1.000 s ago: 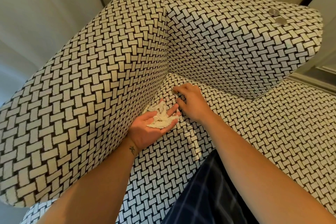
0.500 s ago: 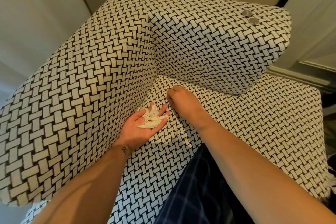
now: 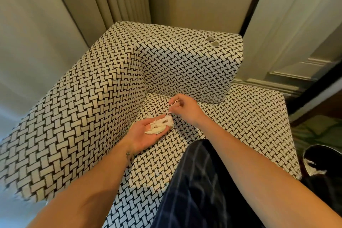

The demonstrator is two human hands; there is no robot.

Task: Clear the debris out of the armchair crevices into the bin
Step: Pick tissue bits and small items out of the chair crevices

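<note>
The armchair (image 3: pixel 88 109) has black-and-white woven upholstery and fills the middle of the head view. My left hand (image 3: pixel 144 133) lies palm up over the seat near the back corner, with crumpled white tissue scraps (image 3: pixel 159 126) resting on its flat fingers. Just above it my right hand (image 3: pixel 185 107) pinches a small thin metallic item (image 3: pixel 173 102) between its fingertips, lifted off the seat near the crevice under the backrest. A dark round bin (image 3: pixel 322 163) shows at the right edge, on the floor beside the chair.
Two coins (image 3: pixel 212 41) lie on top of the backrest at the right. My knee in dark checked trousers (image 3: pixel 196 187) rests on the seat. Curtains and a wall stand behind the chair; a door frame is at the right.
My right hand has risen from the crevice and now pinches a small metallic item. My head has pulled back, so more of the chair and the bin show. The left hand still carries the tissue.
</note>
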